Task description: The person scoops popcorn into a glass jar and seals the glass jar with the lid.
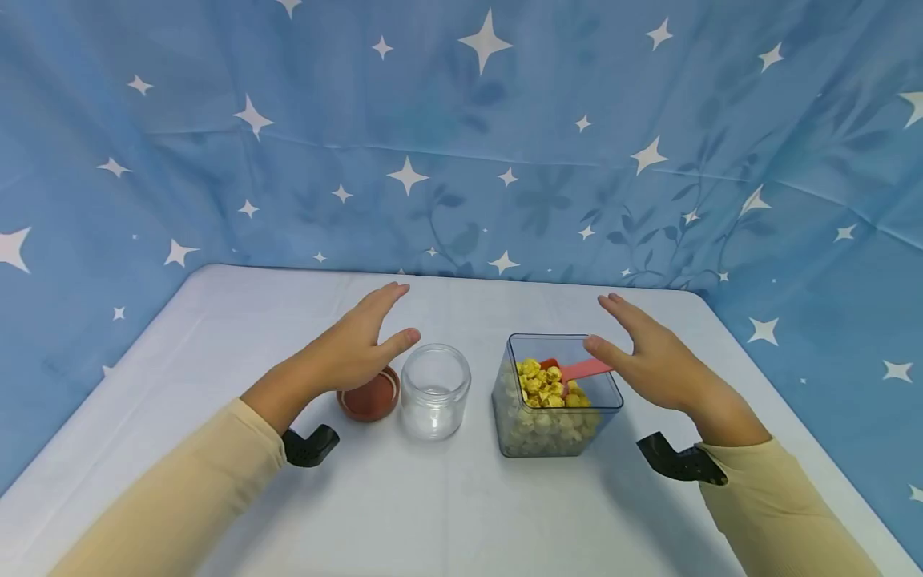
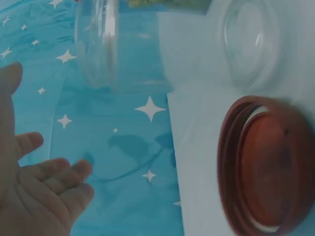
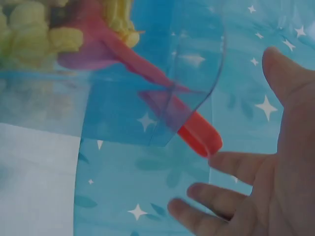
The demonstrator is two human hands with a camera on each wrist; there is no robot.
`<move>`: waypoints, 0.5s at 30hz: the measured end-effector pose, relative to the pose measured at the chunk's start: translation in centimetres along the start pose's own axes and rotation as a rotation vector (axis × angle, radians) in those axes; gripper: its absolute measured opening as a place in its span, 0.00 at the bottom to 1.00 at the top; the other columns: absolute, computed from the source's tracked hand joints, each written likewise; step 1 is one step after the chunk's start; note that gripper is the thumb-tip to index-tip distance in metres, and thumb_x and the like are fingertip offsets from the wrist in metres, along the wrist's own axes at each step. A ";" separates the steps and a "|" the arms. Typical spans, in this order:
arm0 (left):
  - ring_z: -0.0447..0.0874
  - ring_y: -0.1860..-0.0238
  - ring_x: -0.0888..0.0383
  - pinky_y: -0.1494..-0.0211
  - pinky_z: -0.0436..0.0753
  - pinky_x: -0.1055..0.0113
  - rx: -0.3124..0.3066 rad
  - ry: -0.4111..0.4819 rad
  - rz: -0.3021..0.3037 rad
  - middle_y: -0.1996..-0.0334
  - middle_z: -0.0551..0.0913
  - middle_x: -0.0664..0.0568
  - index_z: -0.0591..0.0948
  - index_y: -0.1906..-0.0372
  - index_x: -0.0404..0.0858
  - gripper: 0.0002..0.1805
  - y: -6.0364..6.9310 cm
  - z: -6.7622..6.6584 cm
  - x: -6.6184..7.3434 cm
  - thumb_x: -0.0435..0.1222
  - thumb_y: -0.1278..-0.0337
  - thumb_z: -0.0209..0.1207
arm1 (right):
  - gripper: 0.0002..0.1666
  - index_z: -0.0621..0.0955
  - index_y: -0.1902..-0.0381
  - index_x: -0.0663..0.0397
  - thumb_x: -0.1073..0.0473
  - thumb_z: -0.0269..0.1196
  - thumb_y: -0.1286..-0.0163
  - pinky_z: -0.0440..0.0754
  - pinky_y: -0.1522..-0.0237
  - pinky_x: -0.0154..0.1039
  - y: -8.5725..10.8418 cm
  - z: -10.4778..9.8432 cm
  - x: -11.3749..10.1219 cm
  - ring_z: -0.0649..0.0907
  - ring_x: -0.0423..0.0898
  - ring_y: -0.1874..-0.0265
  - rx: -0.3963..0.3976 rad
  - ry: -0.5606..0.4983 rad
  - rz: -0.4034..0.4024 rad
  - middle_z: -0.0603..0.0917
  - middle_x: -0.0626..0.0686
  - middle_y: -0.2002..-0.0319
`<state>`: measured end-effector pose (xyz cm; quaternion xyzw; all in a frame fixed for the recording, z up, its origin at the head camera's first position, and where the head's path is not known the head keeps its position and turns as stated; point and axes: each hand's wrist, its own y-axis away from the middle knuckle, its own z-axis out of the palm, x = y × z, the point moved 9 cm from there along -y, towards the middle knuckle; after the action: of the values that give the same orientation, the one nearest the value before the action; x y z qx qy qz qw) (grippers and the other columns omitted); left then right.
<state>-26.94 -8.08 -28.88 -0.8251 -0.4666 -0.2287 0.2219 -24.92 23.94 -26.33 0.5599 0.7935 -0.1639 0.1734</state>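
Note:
My left hand (image 1: 353, 340) hovers over the reddish-brown lid (image 1: 369, 397), its fingers extended and holding nothing. Just right of that lid stands a clear jar (image 1: 435, 393), open at the top with nothing visible inside. A clear square container (image 1: 537, 437) holds yellow popcorn (image 1: 548, 389). In the popcorn lies a red scoop (image 1: 586, 369), its handle sticking out over the rim to the right. My right hand (image 1: 659, 365) is beside this handle with thumb and fingers spread. In the right wrist view, a fingertip is close to the handle's end (image 3: 209, 142); contact cannot be made out.
A white cloth covers the table (image 1: 461, 513). Behind and at both sides hangs a blue curtain (image 1: 433, 104) with white stars. Black bands with camera mounts (image 1: 310, 446) sit on both wrists.

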 end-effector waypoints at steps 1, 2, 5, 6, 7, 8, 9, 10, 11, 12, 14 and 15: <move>0.55 0.25 0.44 0.27 0.58 0.42 0.010 0.019 0.021 0.23 0.54 0.42 0.52 0.21 0.36 0.42 0.2 0.2 0.1 0.55 0.27 0.52 | 0.48 0.52 0.20 0.61 0.41 0.56 0.24 0.54 0.34 0.73 0.2 0.1 0.1 0.54 0.68 0.26 -0.002 -0.007 0.000 0.51 0.66 0.23; 0.59 0.26 0.44 0.28 0.61 0.42 0.023 0.033 0.038 0.24 0.57 0.42 0.54 0.21 0.36 0.42 0.3 0.4 0.1 0.54 0.27 0.53 | 0.48 0.52 0.20 0.60 0.41 0.57 0.24 0.56 0.35 0.73 0.4 0.1 0.1 0.55 0.68 0.26 -0.001 -0.018 -0.004 0.53 0.66 0.23; 0.67 0.30 0.46 0.34 0.71 0.43 0.051 0.091 0.062 0.26 0.62 0.45 0.58 0.22 0.38 0.41 0.9 1.4 0.0 0.52 0.31 0.59 | 0.46 0.54 0.21 0.59 0.45 0.59 0.24 0.60 0.37 0.73 0.9 0.2 0.3 0.61 0.68 0.29 0.014 -0.065 -0.024 0.58 0.67 0.25; 0.68 0.31 0.46 0.36 0.74 0.45 0.053 0.112 0.062 0.26 0.63 0.45 0.59 0.23 0.39 0.42 1.0 1.8 -0.2 0.52 0.33 0.61 | 0.45 0.54 0.21 0.59 0.46 0.59 0.25 0.61 0.37 0.73 1.1 0.2 0.4 0.62 0.68 0.30 0.018 -0.085 -0.031 0.60 0.67 0.26; 0.69 0.32 0.45 0.39 0.77 0.47 0.053 0.133 0.058 0.27 0.64 0.46 0.60 0.23 0.40 0.43 1.2 2.2 -0.3 0.52 0.35 0.63 | 0.44 0.55 0.21 0.58 0.46 0.59 0.25 0.63 0.38 0.73 1.2 0.3 0.5 0.64 0.69 0.31 0.022 -0.101 -0.034 0.62 0.67 0.27; 0.70 0.33 0.44 0.42 0.79 0.49 0.050 0.160 0.051 0.27 0.65 0.45 0.60 0.23 0.40 0.44 1.4 2.6 -0.4 0.52 0.37 0.65 | 0.44 0.56 0.21 0.57 0.47 0.60 0.25 0.64 0.39 0.73 1.3 0.3 0.6 0.66 0.69 0.32 0.023 -0.116 -0.036 0.62 0.67 0.27; 0.72 0.35 0.43 0.45 0.81 0.51 0.046 0.189 0.041 0.28 0.66 0.45 0.61 0.23 0.41 0.45 1.5 3.1 -0.6 0.52 0.39 0.66 | 0.43 0.57 0.21 0.57 0.47 0.60 0.25 0.65 0.40 0.73 1.4 0.4 0.7 0.67 0.69 0.33 0.022 -0.129 -0.035 0.63 0.66 0.27; 0.73 0.37 0.42 0.47 0.82 0.53 0.044 0.215 0.031 0.28 0.66 0.45 0.61 0.23 0.42 0.46 1.6 3.5 -0.7 0.51 0.42 0.68 | 0.42 0.58 0.21 0.56 0.47 0.60 0.25 0.66 0.40 0.72 1.5 0.5 0.8 0.68 0.69 0.34 0.022 -0.138 -0.032 0.63 0.66 0.27; 0.75 0.40 0.42 0.50 0.83 0.53 0.042 0.241 0.022 0.29 0.68 0.44 0.61 0.23 0.42 0.47 1.8 3.8 -0.8 0.51 0.43 0.69 | 0.42 0.59 0.22 0.56 0.47 0.60 0.25 0.68 0.41 0.72 1.6 0.6 0.9 0.69 0.70 0.34 0.021 -0.147 -0.028 0.63 0.66 0.27; 0.77 0.43 0.43 0.49 0.82 0.53 0.044 0.257 0.013 0.31 0.69 0.43 0.61 0.23 0.42 0.48 1.9 4.1 -1.0 0.51 0.45 0.71 | 0.41 0.60 0.22 0.56 0.47 0.60 0.25 0.70 0.42 0.70 1.7 0.7 1.1 0.70 0.69 0.35 0.020 -0.154 -0.022 0.63 0.65 0.27; 0.79 0.47 0.45 0.47 0.81 0.51 0.051 0.287 0.001 0.33 0.72 0.41 0.62 0.23 0.41 0.50 2.1 4.6 -1.1 0.50 0.48 0.73 | 0.39 0.63 0.24 0.56 0.48 0.61 0.25 0.76 0.45 0.66 1.8 0.9 1.3 0.74 0.68 0.38 0.023 -0.168 -0.019 0.65 0.64 0.28; 0.79 0.49 0.46 0.47 0.80 0.50 0.056 0.298 -0.004 0.34 0.73 0.40 0.62 0.24 0.41 0.50 2.1 4.8 -1.2 0.49 0.50 0.74 | 0.38 0.65 0.25 0.57 0.49 0.62 0.26 0.79 0.46 0.62 1.9 1.0 1.4 0.76 0.67 0.40 0.027 -0.174 -0.019 0.67 0.64 0.29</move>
<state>-24.86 -7.10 -33.72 -0.7745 -0.4362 -0.3362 0.3112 -23.48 25.23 -27.95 0.5384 0.7783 -0.2243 0.2324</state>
